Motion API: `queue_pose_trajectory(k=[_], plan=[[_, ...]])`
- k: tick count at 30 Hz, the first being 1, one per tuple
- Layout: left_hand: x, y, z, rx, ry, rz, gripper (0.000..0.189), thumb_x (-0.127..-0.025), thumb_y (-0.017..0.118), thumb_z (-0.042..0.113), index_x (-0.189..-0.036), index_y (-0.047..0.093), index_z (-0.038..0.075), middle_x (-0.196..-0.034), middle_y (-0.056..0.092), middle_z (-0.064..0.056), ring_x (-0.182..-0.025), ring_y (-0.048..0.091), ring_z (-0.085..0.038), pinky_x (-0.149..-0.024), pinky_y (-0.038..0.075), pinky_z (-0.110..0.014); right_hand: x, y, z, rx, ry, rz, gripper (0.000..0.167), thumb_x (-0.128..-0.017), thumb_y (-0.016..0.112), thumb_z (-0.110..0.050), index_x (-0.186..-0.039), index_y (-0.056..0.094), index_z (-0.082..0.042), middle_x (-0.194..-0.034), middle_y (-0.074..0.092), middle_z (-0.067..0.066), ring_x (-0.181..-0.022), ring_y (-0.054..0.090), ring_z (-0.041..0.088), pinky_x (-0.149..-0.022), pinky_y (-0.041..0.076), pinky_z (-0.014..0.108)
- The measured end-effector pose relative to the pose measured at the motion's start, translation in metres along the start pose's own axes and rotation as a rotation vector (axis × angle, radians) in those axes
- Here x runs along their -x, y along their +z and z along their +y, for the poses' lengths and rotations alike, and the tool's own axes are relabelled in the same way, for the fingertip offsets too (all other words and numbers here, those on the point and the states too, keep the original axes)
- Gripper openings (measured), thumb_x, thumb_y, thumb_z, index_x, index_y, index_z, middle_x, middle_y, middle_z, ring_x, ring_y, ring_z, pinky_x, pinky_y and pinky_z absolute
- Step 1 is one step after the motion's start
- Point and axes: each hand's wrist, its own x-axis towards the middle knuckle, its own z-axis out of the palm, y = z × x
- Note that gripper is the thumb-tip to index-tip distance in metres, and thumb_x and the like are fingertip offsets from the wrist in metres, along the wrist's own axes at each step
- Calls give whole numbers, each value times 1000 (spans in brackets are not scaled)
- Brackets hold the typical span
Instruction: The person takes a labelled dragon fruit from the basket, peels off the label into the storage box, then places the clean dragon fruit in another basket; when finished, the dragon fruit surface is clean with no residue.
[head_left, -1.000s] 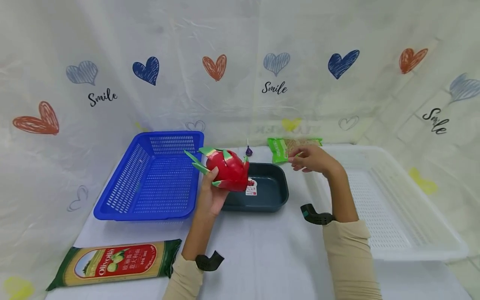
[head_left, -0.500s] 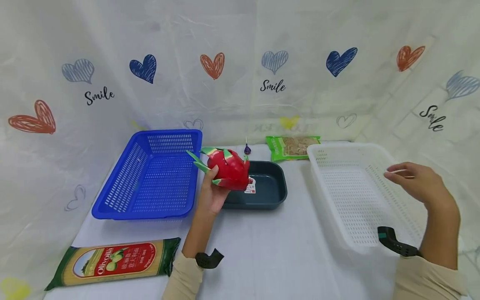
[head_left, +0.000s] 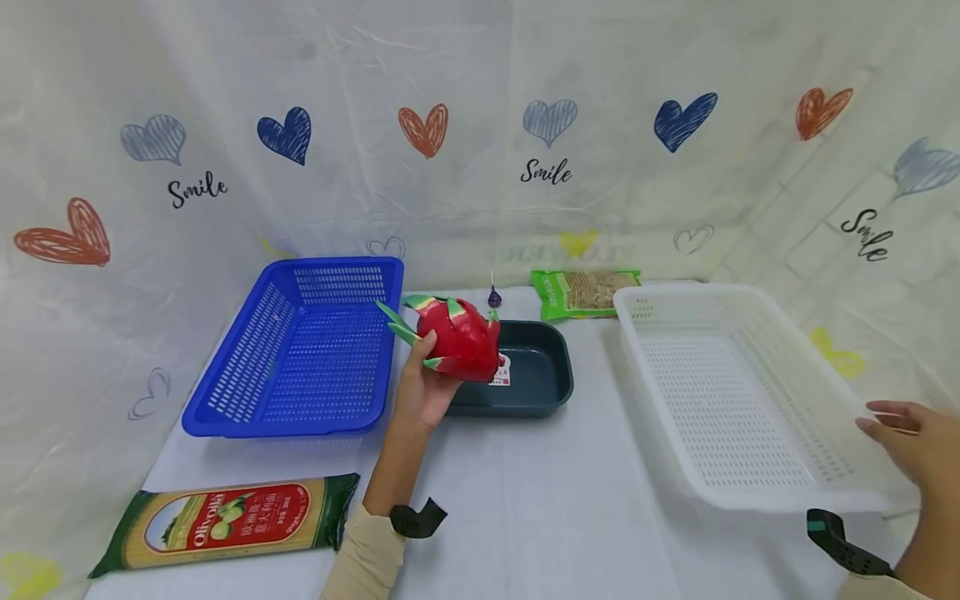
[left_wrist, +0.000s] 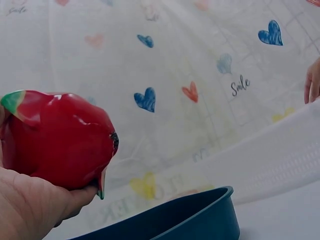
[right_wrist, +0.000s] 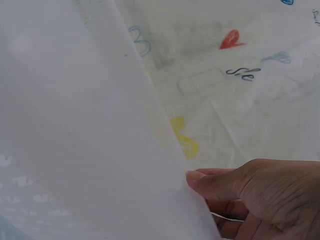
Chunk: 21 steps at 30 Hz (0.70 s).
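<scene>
My left hand (head_left: 427,387) holds a red dragon fruit (head_left: 457,340) with green-tipped scales, raised in front of the dark teal tray (head_left: 551,367). In the left wrist view, the dragon fruit (left_wrist: 65,140) shows its dark end, and the thumb side of the hand (left_wrist: 30,205) lies beneath it. At the far right, my right hand (head_left: 918,442) is at the outer rim of a white slotted basket (head_left: 675,425). The right wrist view has the thumb of this hand (right_wrist: 270,195) over the rim of the basket (right_wrist: 100,125), its other fingers partly hidden behind.
A blue slotted basket (head_left: 315,367) stands at the left. In front of it lies a spaghetti packet (head_left: 232,525). At the back are a green food packet (head_left: 588,293) and a small purple-wrapped lollipop (head_left: 494,297). A heart-printed curtain (head_left: 480,200) hangs behind.
My right hand has left the green packet, swung right across the white basket and come down at its right rim. The left hand with the dragon fruit has hardly moved.
</scene>
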Motion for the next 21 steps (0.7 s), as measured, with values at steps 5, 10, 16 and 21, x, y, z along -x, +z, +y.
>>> queue_pose_trajectory(k=[5, 10, 16, 21], plan=[[1, 2, -1, -1, -5, -24, 67, -91, 64, 22, -147, 28, 25, -150, 38, -3, -141, 34, -24, -100, 52, -35, -4, 8, 10, -55, 67, 29, 52, -101, 49, -12, -144, 30, 9, -130, 38, 41, -103, 46, 49, -53, 30, 18], [1, 2, -2, -2, -23, -62, 67, -91, 63, 23, -148, 27, 23, -149, 38, -3, -141, 34, -24, -99, 52, -34, -5, 11, 12, -69, 89, 33, 53, -101, 49, -16, -146, 30, 6, -128, 40, 39, -97, 46, 44, -55, 32, 19], [0, 2, -4, 5, -57, -66, 66, -91, 63, 27, -148, 28, 25, -150, 38, -2, -141, 34, -24, -100, 52, -33, -7, 15, 14, -104, 131, 55, 53, -101, 48, -14, -147, 30, 4, -127, 40, 37, -94, 44, 41, -56, 31, 20], [-1, 5, -6, -7, -75, -94, 65, -93, 62, 27, -148, 27, 25, -150, 37, -3, -142, 33, -24, -100, 52, -32, -8, 18, 18, -136, 139, 66, 52, -101, 49, -15, -147, 32, 2, -116, 45, 33, -86, 45, 32, -53, 32, 19]])
